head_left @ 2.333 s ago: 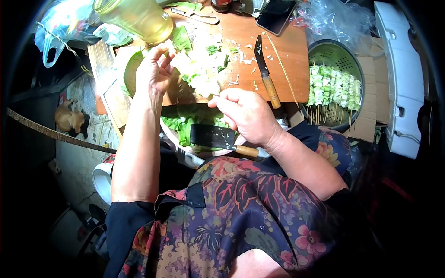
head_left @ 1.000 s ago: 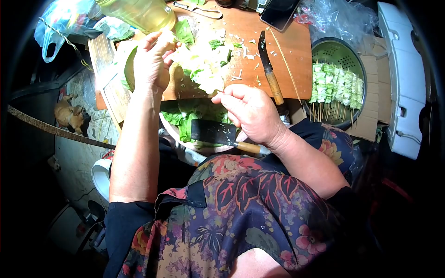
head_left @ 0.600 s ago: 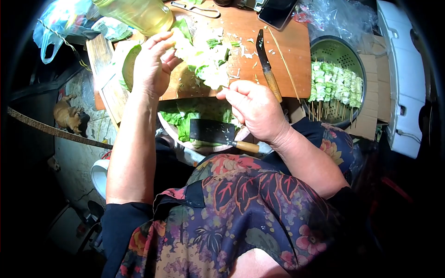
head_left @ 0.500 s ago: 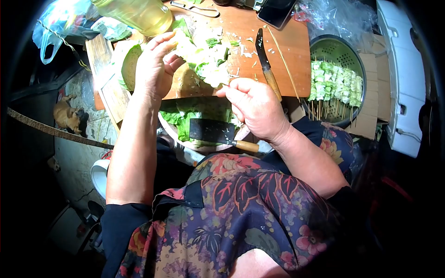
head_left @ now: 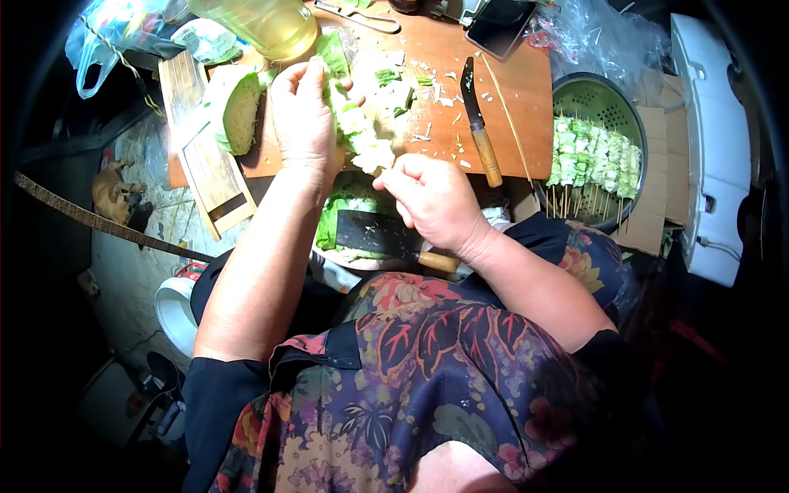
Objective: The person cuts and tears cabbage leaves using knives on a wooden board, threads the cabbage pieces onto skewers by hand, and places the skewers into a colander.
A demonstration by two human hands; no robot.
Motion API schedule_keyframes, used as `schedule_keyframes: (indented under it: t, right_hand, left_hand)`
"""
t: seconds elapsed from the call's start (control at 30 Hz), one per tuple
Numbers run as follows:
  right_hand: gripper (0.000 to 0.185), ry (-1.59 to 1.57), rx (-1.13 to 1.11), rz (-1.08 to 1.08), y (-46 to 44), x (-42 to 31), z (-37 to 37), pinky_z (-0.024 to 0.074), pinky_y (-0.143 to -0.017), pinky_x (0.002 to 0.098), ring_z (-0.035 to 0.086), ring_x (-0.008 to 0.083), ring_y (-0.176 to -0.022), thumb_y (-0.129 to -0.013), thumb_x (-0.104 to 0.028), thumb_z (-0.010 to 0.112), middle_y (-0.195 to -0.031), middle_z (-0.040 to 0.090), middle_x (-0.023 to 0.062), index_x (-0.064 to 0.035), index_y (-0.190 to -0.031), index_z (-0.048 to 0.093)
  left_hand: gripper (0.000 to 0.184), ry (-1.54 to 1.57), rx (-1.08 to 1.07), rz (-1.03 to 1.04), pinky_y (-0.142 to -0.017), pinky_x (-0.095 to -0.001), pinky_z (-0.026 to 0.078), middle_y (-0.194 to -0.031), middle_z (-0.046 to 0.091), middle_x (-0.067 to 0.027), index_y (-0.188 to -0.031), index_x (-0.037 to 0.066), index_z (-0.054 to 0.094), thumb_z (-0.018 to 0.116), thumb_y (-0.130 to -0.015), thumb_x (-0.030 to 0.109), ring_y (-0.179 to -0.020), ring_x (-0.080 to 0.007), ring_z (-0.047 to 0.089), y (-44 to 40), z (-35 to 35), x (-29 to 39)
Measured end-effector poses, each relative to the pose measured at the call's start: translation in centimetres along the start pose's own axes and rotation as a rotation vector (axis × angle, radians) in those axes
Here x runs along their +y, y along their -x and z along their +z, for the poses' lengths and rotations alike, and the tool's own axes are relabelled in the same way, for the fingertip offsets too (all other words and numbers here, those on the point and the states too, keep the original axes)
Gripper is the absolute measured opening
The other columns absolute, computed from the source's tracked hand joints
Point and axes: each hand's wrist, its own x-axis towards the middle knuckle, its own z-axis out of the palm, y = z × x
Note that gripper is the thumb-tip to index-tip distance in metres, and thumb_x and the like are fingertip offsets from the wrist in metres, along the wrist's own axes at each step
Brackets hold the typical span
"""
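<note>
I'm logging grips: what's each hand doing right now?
Left hand: curled around ragged, pale green cabbage leaves; grip uncertain.
Right hand: pinched closed at the leaves' lower end; anything held unclear.

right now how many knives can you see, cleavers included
2: a narrow knife on the table, beyond the right hand, and a cleaver lying over leafy greens, nearer the person. Others may be hidden.

- The head camera looks forward and steeply down over the wearer's dark floral-print cloth garment [head_left: 427, 353].
- Near range: bare left hand [head_left: 306, 123] and bare right hand [head_left: 436, 201] large before the orange-brown wooden table [head_left: 526, 90].
</note>
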Motion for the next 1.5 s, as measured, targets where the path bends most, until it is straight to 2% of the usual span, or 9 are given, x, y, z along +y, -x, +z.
schedule_keyframes:
  t: [0.1,0.53,0.93,1.03,1.2,1.23,1.3,1.33,1.5]
  right_hand:
    - [0.022,0.039,0.098,-0.086,-0.2,1.0,0.6,0.0329,-0.043,0.0194,0.043,0.0025,-0.046,-0.094,-0.017,0.052,-0.055,0.047,-0.0041,-0.0004,-0.083,0.06]
    - [0.019,0.026,0.171,-0.115,0.2,1.3,1.0,0.0309,-0.044,0.0193,0.041,0.0016,-0.047,-0.093,-0.015,0.053,-0.055,0.046,-0.0052,-0.0016,-0.082,0.06]
    - [0.017,0.098,0.042,-0.083,0.4,1.7,1.2,0.0434,-0.055,0.0248,0.052,0.0079,-0.057,-0.092,-0.017,0.053,-0.064,0.057,0.0018,-0.0017,-0.088,0.058]
    - [0.023,0.12,-0.023,-0.242,0.7,2.8,1.3,0.0448,-0.066,0.021,0.053,0.0053,-0.073,-0.091,-0.01,0.05,-0.081,0.06,0.0009,-0.0006,-0.11,0.059]
    - [0.025,0.334,0.009,-0.273,1.5,2.3,0.1,0.0468,-0.073,0.0247,0.057,0.0101,-0.078,-0.082,-0.007,0.052,-0.085,0.064,0.0027,-0.0006,-0.103,0.063]
    - [0.022,0.419,0.045,-0.324,1.8,2.0,-0.4,0.0476,-0.066,0.0244,0.057,0.0091,-0.071,-0.083,-0.009,0.054,-0.081,0.063,0.0017,-0.0006,-0.1,0.064]
    - [0.018,0.054,-0.003,-0.112,3.4,-0.1,-1.3,0.0448,-0.05,0.0219,0.053,0.0057,-0.058,-0.086,-0.012,0.055,-0.075,0.061,0.002,-0.0004,-0.097,0.063]
    - [0.019,0.101,0.033,-0.088,4.4,-1.4,-2.1,0.0468,-0.052,0.0213,0.055,0.0065,-0.06,-0.085,-0.011,0.056,-0.077,0.062,0.0025,0.0009,-0.099,0.062]
    - [0.026,0.061,0.328,-0.175,8.8,-3.0,-9.8,0.0488,-0.054,0.0195,0.06,0.0081,-0.068,-0.086,-0.008,0.057,-0.084,0.064,0.006,0.0024,-0.109,0.06]
  left_hand:
    - [0.026,-0.033,0.06,0.051,-0.057,-0.0306,0.055,-0.093,0.054,-0.0138,-0.112,0.003,0.04,0.052,-0.093,0.017,-0.071,-0.0184,0.061,0.0,0.3,-0.5]
    - [0.025,0.055,0.076,-0.066,-0.063,-0.0349,0.053,-0.087,0.056,-0.0152,-0.11,0.002,0.043,0.053,-0.092,0.016,-0.071,-0.0236,0.061,1.2,0.8,-0.8]
    - [0.038,-0.171,-0.005,0.377,-0.064,-0.029,0.055,-0.102,0.053,-0.0095,-0.119,0.003,0.041,0.061,-0.087,0.006,-0.08,-0.0161,0.06,2.6,1.4,2.5]
    - [0.042,-0.16,-0.031,0.407,-0.075,-0.0268,0.05,-0.106,0.051,-0.0092,-0.118,0.003,0.045,0.066,-0.083,0.009,-0.087,-0.0157,0.056,3.2,1.0,2.8]
    - [0.052,-0.461,-0.093,0.586,-0.087,-0.0308,0.044,-0.117,0.049,-0.0107,-0.125,0.004,0.043,0.068,-0.082,0.019,-0.105,-0.0182,0.05,2.2,-0.2,2.4]
    - [0.052,-0.484,-0.115,0.568,-0.086,-0.0308,0.045,-0.118,0.049,-0.0112,-0.127,0.003,0.042,0.066,-0.084,0.02,-0.105,-0.0182,0.051,2.0,-0.4,2.6]
    - [0.052,-0.321,-0.17,0.389,-0.085,-0.0311,0.045,-0.119,0.05,-0.0117,-0.13,0.003,0.041,0.062,-0.087,0.023,-0.104,-0.0183,0.054,2.5,-0.1,3.2]
    - [0.051,-0.148,-0.19,0.224,-0.085,-0.0314,0.046,-0.119,0.051,-0.0118,-0.131,0.002,0.04,0.06,-0.089,0.024,-0.104,-0.0185,0.056,2.9,-0.1,3.5]
    - [0.044,-0.28,-0.182,0.126,-0.086,-0.03,0.045,-0.121,0.054,-0.0092,-0.129,0.004,0.047,0.057,-0.09,0.022,-0.103,-0.0177,0.057,1.9,-1.0,3.4]
